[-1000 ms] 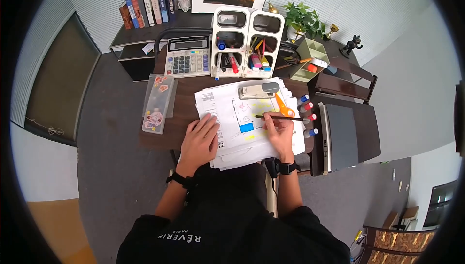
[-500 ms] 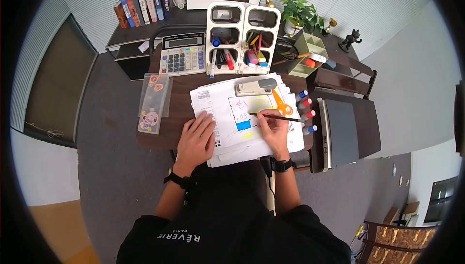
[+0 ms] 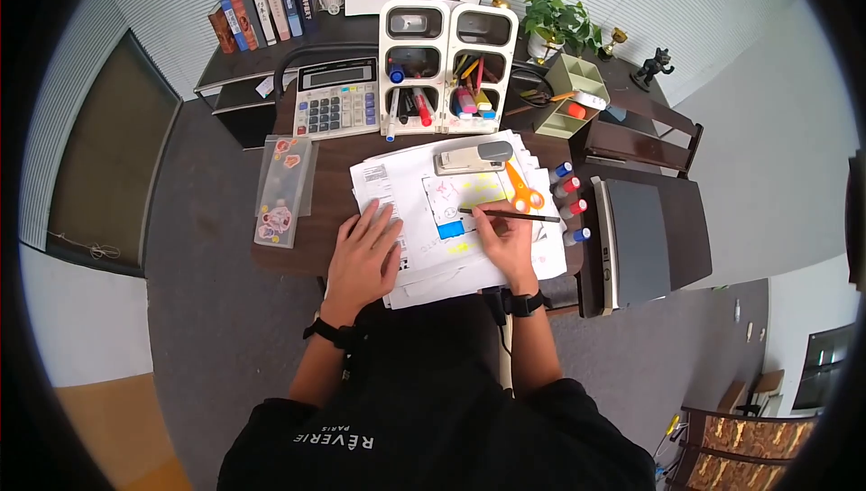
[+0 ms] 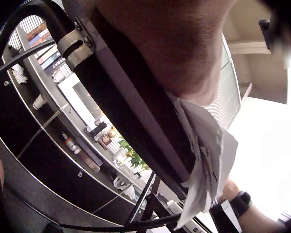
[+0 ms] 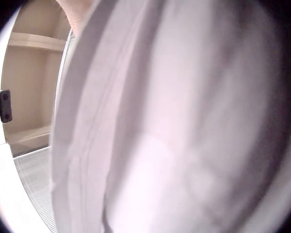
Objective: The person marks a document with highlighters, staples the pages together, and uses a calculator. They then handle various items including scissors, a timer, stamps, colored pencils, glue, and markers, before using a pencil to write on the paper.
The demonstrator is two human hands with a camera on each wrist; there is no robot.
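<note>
On a stack of printed sheets (image 3: 374,186), my left hand (image 3: 365,252) rests flat near the left side, fingers extended. My right hand (image 3: 507,243) pinches a slim black pencil (image 3: 534,216) between thumb and fingers. Its tip points left, right beside a small drawn face above a blue-filled patch (image 3: 451,229) on the top sheet. A beige and grey stapler (image 3: 471,158) lies on the sheets' upper part, with orange-handled scissors (image 3: 522,193) just below and right of it. In the left wrist view, paper edges (image 4: 208,150) bend over the desk edge; blurred paper (image 5: 174,121) fills the right wrist view.
Several blue- and red-capped bottles (image 3: 574,209) line the right desk edge. Behind the papers stand a white organizer (image 3: 444,40) with pens and a large calculator (image 3: 337,99). A clear pencil case (image 3: 284,192) lies left. A dark laptop-like slab (image 3: 633,243) sits at right.
The head view has shifted slightly, so the desk sits a little higher and further left. The pencil tip has moved slightly left over the sheet, closer to the drawn face. My left hand stays on the papers.
</note>
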